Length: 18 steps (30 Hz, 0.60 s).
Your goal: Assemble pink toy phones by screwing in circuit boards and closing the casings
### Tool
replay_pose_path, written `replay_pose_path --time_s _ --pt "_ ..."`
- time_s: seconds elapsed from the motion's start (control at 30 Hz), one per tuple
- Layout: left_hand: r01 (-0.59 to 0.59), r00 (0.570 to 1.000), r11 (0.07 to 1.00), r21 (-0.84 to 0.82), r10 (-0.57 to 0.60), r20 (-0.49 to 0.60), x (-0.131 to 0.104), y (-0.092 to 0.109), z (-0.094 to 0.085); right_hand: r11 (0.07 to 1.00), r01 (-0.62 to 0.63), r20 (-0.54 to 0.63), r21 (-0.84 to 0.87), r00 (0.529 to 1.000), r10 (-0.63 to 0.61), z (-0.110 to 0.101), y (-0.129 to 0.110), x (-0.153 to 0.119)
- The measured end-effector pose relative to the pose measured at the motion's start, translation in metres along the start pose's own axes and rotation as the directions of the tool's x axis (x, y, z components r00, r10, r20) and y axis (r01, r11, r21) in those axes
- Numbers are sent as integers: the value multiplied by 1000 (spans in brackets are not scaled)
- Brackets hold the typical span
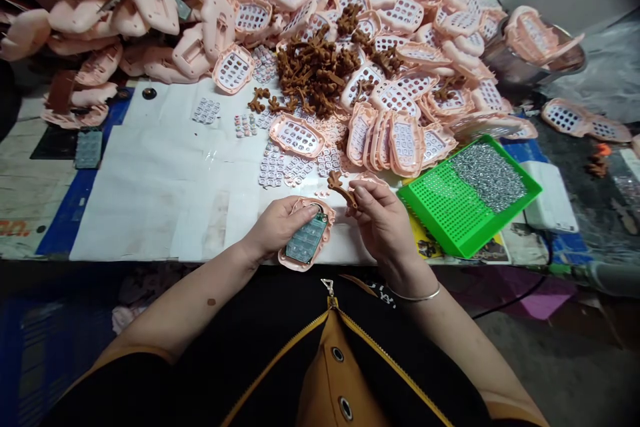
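Observation:
My left hand [280,223] grips a pink plastic shell [327,230] near the table's front edge. Inside the shell lies a green circuit board [306,240], and my left thumb presses near its top end. Between the thumb and fingers of my right hand [383,217] is a brown plastic piece [340,188], branched like a small antler. It is held just right of the shell, apart from it. Beyond my hands lie clear button pads [273,167] and a pink shell with a white keypad panel [297,135].
A heap of brown pieces [310,73] lies among many pink shells [400,13] at the back. At right, a green tray [440,213] holds small metal screws [493,177]. More pink housings [150,0] are piled back left. Another circuit board [89,149] lies at the left.

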<state>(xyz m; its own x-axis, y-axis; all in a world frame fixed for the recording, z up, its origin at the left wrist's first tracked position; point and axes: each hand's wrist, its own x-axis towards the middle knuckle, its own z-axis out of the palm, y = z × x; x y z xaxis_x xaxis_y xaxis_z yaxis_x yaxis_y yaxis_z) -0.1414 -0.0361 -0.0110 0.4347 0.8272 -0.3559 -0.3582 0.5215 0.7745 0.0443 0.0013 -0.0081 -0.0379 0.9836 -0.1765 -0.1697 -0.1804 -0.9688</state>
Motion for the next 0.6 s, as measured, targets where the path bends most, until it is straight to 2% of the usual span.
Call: replay_pose_path --time_s 0.07,0.17,0.23,0.3,0.37,0.43,0.5,0.53,0.6 --pt "4 1000 1000 -20 -4 1 -1 1 -1 999 17 56 -48 998 -15 -5 -11 -5" --pt "-10 1000 996 -89 8 -28 -2 2 -2 975 117 153 -189 984 -89 -17 -39 -18" --pt "-19 999 991 -133 14 -36 -2 3 -3 933 185 209 -310 970 -124 -29 -60 -29" --pt "-28 999 988 -155 21 -44 -2 3 -4 845 227 315 -484 946 -74 -41 -75 -35" --pt "-42 997 986 -164 32 -64 -1 2 -4 720 282 442 -634 896 38 -48 -79 -33" --pt "-57 996 983 -172 43 -81 -1 2 -4 621 351 555 -701 816 165 -49 -71 -21" --pt "-66 995 981 -182 50 -91 -1 3 -3 592 394 631 -703 730 263 -43 -57 -6" --pt "-69 994 980 -186 52 -97 -1 4 -2 592 394 638 -703 717 281 -39 -51 1" --pt "-74 993 979 -191 55 -105 -2 6 -1 539 411 570 -735 805 164 -32 -41 8"
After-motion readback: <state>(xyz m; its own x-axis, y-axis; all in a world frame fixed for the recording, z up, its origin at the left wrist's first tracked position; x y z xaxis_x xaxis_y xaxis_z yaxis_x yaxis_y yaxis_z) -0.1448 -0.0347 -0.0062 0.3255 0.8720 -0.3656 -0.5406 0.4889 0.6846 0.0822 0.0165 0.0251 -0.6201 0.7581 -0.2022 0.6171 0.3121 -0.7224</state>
